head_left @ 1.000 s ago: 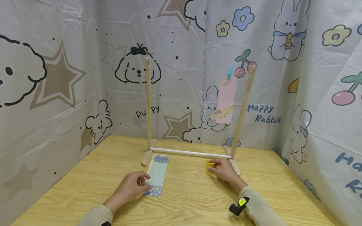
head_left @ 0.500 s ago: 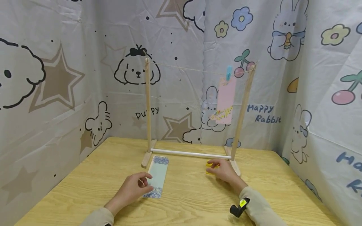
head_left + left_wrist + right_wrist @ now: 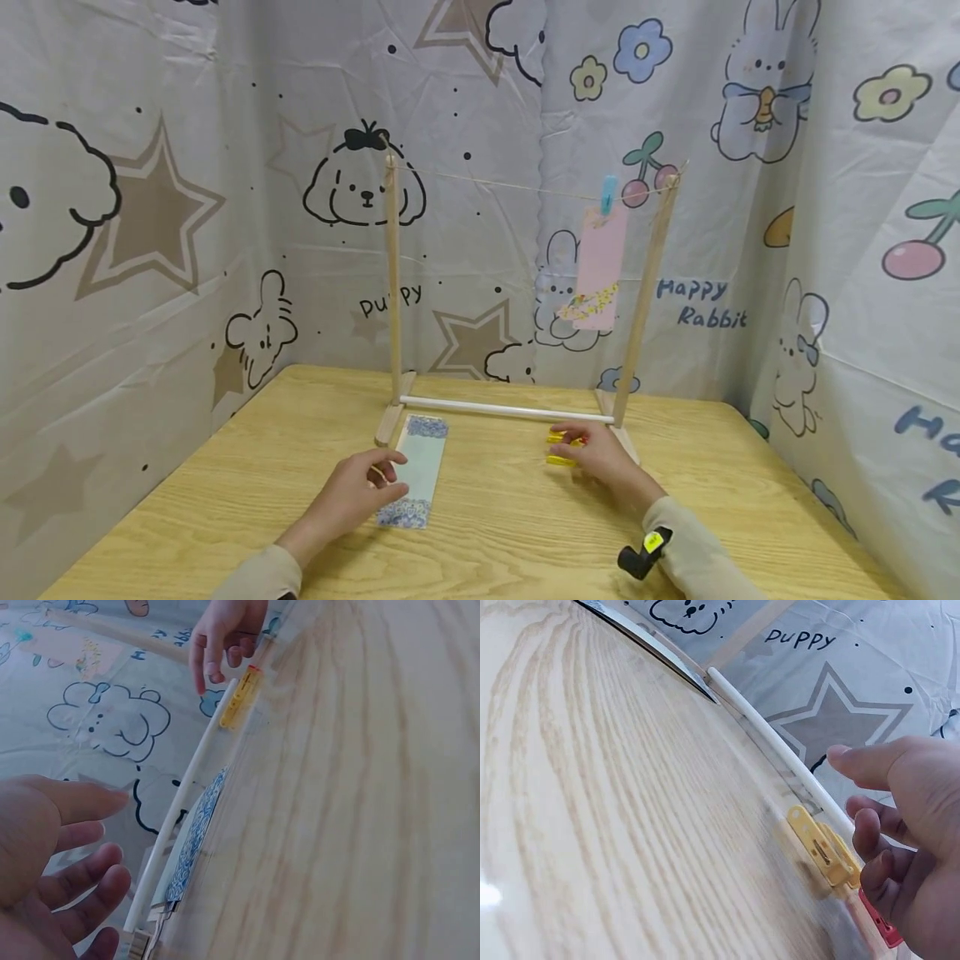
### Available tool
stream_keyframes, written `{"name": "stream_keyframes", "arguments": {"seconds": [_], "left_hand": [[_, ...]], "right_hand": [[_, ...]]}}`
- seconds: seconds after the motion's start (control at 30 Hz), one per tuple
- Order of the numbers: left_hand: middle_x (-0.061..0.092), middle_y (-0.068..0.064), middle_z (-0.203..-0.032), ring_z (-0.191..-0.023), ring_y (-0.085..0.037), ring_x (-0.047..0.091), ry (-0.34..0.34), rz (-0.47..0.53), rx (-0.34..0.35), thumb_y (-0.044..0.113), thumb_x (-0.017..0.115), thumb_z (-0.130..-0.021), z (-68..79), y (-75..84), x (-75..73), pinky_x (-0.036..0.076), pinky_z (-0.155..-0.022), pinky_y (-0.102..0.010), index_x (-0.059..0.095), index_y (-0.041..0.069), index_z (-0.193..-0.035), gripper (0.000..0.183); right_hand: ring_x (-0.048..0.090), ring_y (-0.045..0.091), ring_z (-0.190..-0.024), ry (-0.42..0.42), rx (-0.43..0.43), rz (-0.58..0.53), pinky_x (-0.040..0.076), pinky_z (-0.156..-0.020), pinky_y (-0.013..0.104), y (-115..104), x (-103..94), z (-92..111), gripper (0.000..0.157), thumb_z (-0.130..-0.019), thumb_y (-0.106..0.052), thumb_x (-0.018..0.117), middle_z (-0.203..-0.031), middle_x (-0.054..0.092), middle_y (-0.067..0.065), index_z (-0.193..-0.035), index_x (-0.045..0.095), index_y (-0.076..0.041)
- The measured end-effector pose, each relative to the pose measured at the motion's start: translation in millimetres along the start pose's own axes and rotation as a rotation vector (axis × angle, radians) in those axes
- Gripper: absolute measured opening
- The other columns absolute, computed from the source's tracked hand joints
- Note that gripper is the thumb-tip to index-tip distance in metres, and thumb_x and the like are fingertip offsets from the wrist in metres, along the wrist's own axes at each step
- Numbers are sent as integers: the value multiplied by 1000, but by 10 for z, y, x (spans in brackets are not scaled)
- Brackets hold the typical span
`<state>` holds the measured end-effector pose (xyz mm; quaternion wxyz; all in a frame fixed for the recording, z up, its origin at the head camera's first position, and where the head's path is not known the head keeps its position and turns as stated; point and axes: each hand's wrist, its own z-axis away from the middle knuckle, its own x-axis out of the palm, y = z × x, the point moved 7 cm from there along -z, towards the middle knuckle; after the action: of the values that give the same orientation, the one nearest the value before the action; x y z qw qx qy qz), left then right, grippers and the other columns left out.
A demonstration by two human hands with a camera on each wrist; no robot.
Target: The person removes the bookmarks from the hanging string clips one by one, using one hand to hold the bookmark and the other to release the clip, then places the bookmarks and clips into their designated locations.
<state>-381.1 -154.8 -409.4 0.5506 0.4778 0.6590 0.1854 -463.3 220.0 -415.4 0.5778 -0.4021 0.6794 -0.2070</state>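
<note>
A pale green card [image 3: 423,467] with blue patterned ends lies on the table. My left hand [image 3: 352,493] hovers over its left edge, fingers loosely bent and apart; the left wrist view shows nothing in that hand [image 3: 60,870]. Farther right, my right hand [image 3: 603,458] is held over yellow clothespins [image 3: 561,460], partly covering them. In the right wrist view its fingertips [image 3: 864,817] are beside a yellow clothespin [image 3: 825,851], with a red clothespin [image 3: 881,921] partly hidden below the fingers.
Behind the hands stands a wooden frame with two posts [image 3: 393,283], a white bottom rod [image 3: 510,409] and a string [image 3: 495,180] along the top. A blue clothespin [image 3: 609,196] holds a pink card [image 3: 602,250] on the string. Printed curtains [image 3: 465,250] surround the table [image 3: 510,517].
My left hand has shifted slightly upward and its thumb and forefinger have spread a little. My right hand stays at the clothespins, with more yellow showing.
</note>
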Motion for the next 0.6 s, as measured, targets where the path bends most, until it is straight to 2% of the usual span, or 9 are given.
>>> {"name": "stream_keyframes", "arguments": {"seconds": [0.23,0.37,0.47,0.6], "left_hand": [[61,1,-90,-80,-18,61,-12,-29,-2,12,79,-93,-87,53,32,52,-65,-31,70,4,-122,32],[61,0,-92,-81,-18,61,-12,-19,-12,12,78,-93,-127,82,41,53,-66,-33,70,7,-122,31],[62,-1,-93,-82,-18,61,-21,-4,-11,13,78,-93,-153,107,45,53,-67,-33,70,9,-122,30],[63,-1,-94,-83,-18,61,-35,10,21,17,79,-94,-198,161,48,53,-69,-33,70,9,-123,31]], "right_hand": [[58,25,-101,-18,3,-25,47,-81,36,-50,-116,-12,42,-96,-21,77,-96,67,3,-131,68,-1],[58,27,-106,-33,-1,-62,50,-78,36,-79,-142,-4,44,-96,-19,77,-97,67,4,-134,66,0],[59,27,-102,-48,-5,-92,54,-71,37,-103,-152,8,43,-97,-16,75,-98,67,6,-135,64,2],[61,23,-93,-32,25,-105,56,-70,38,-95,-192,23,42,-97,-16,75,-99,67,7,-135,65,-1]]}}
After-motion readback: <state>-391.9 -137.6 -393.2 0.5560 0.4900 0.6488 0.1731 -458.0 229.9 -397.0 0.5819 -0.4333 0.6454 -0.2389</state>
